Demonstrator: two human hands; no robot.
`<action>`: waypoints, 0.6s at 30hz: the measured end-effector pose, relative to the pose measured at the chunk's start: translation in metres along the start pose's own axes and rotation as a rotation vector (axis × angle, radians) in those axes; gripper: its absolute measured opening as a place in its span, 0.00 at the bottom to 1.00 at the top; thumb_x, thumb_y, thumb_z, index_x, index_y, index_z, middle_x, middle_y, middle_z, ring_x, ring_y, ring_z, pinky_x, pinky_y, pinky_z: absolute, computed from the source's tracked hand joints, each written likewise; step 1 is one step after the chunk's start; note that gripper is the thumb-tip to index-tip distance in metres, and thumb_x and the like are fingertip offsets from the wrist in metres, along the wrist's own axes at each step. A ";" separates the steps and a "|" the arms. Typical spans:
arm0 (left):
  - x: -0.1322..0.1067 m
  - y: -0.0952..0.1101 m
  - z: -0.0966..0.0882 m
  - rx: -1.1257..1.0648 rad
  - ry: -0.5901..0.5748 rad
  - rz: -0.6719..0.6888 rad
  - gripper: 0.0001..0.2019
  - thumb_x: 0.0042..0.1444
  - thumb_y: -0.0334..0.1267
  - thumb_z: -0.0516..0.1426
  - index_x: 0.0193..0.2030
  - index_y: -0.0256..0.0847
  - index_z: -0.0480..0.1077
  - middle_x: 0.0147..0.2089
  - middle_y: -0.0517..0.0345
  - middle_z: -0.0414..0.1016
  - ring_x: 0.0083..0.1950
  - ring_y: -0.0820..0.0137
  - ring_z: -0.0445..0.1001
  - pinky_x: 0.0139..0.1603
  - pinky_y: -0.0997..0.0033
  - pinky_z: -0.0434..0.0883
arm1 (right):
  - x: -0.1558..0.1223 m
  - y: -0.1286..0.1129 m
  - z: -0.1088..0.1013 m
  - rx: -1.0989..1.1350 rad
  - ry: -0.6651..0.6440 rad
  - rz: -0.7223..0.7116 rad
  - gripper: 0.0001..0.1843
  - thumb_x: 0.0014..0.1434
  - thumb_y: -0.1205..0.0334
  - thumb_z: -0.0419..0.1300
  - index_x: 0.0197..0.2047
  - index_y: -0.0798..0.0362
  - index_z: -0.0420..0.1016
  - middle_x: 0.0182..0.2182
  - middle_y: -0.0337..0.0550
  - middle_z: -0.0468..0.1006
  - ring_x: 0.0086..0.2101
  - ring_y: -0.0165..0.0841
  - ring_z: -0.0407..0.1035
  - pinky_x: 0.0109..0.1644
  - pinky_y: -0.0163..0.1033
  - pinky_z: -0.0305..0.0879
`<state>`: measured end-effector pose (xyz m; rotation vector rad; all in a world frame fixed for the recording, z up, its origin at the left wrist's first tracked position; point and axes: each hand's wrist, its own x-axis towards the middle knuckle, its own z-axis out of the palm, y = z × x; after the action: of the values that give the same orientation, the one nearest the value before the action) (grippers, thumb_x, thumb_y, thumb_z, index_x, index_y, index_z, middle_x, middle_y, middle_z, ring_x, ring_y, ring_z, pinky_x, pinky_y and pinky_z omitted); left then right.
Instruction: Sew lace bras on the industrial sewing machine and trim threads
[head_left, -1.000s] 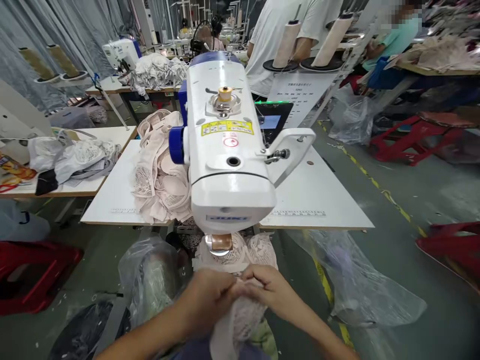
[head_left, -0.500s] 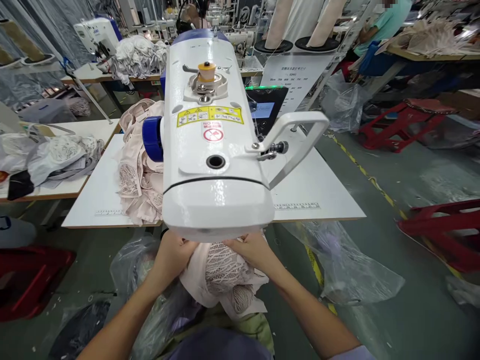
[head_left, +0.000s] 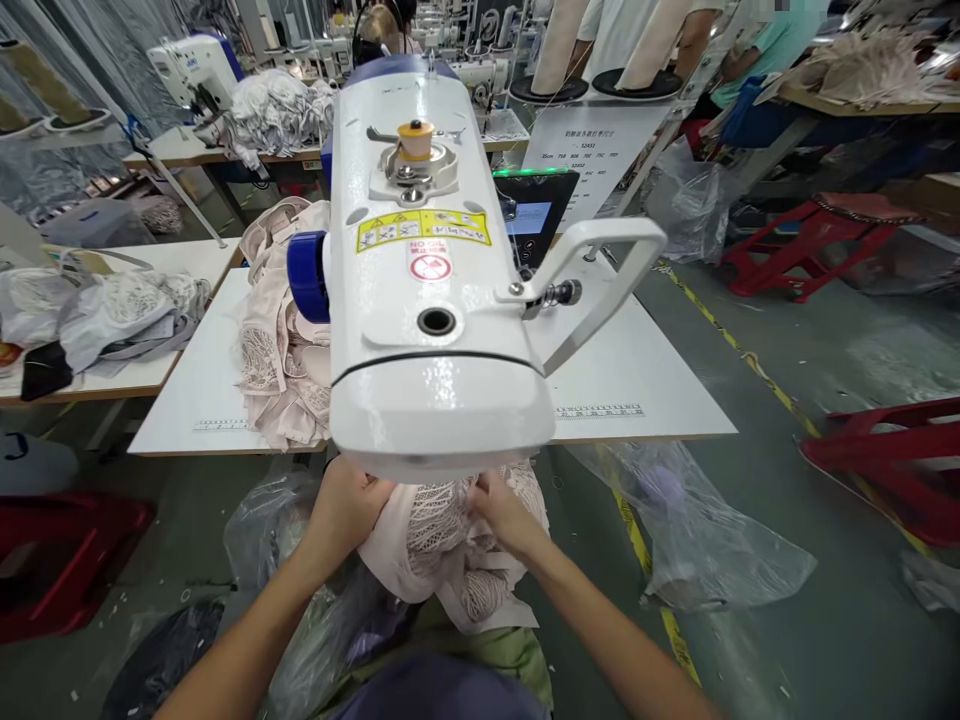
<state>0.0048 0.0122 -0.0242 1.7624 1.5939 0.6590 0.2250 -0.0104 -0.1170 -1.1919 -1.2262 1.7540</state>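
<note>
A pale pink lace garment [head_left: 442,530] hangs over the near edge of the sewing table, below the head of a white sewing machine [head_left: 442,400]. My left hand [head_left: 346,510] is closed on the garment's left side, its fingertips partly behind the machine head. On the right, my right hand [head_left: 504,512] pinches the fabric close to the lace. The needle and presser foot are hidden by the machine head.
A heap of pink garments [head_left: 283,350] lies left of the machine on the white tabletop [head_left: 637,370]. The machine's white lever [head_left: 611,290] juts out right. Plastic bags [head_left: 705,540] hang below. Red stools [head_left: 892,470] stand on both sides. A co-worker's arm [head_left: 694,40] shows behind the thread cones.
My right hand has shifted slightly left and gathered the fabric, so more lace shows to its right. My left hand stays nearly in place. A person has come into view behind the thread cones.
</note>
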 end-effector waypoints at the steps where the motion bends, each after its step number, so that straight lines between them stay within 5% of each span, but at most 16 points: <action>1: 0.000 0.000 -0.002 0.010 0.003 -0.008 0.10 0.56 0.36 0.53 0.24 0.42 0.67 0.21 0.61 0.69 0.30 0.67 0.69 0.35 0.70 0.68 | -0.005 0.012 0.003 0.065 -0.086 0.005 0.54 0.51 0.27 0.63 0.70 0.52 0.57 0.53 0.56 0.75 0.46 0.45 0.72 0.54 0.51 0.69; 5: -0.001 -0.004 -0.007 0.035 0.012 0.001 0.10 0.57 0.39 0.53 0.25 0.41 0.67 0.22 0.63 0.68 0.27 0.71 0.65 0.33 0.72 0.65 | -0.026 0.045 0.009 0.195 -0.343 0.117 0.44 0.45 0.36 0.73 0.57 0.55 0.72 0.48 0.52 0.78 0.48 0.44 0.72 0.58 0.49 0.65; 9: -0.001 -0.009 -0.008 0.039 0.039 -0.013 0.10 0.58 0.41 0.54 0.28 0.41 0.68 0.23 0.62 0.68 0.28 0.70 0.65 0.34 0.72 0.66 | -0.038 0.050 0.003 0.247 -0.272 0.266 0.28 0.47 0.41 0.74 0.41 0.55 0.76 0.34 0.41 0.78 0.34 0.33 0.71 0.41 0.38 0.67; 12: -0.003 -0.011 -0.005 0.028 0.039 -0.051 0.09 0.58 0.41 0.54 0.30 0.40 0.69 0.24 0.60 0.71 0.31 0.68 0.68 0.35 0.72 0.66 | -0.043 0.046 -0.001 0.283 -0.249 0.299 0.25 0.47 0.44 0.75 0.34 0.56 0.74 0.25 0.33 0.71 0.24 0.24 0.60 0.30 0.31 0.56; 18: -0.005 -0.014 -0.002 -0.088 0.058 -0.112 0.11 0.56 0.44 0.56 0.27 0.41 0.67 0.25 0.59 0.72 0.32 0.66 0.72 0.36 0.70 0.67 | -0.048 0.034 -0.003 0.385 -0.232 0.258 0.24 0.48 0.47 0.76 0.35 0.55 0.74 0.26 0.34 0.71 0.27 0.24 0.63 0.31 0.30 0.58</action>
<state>-0.0066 0.0083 -0.0329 1.5921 1.6636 0.7211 0.2438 -0.0631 -0.1355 -0.9696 -0.8265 2.2482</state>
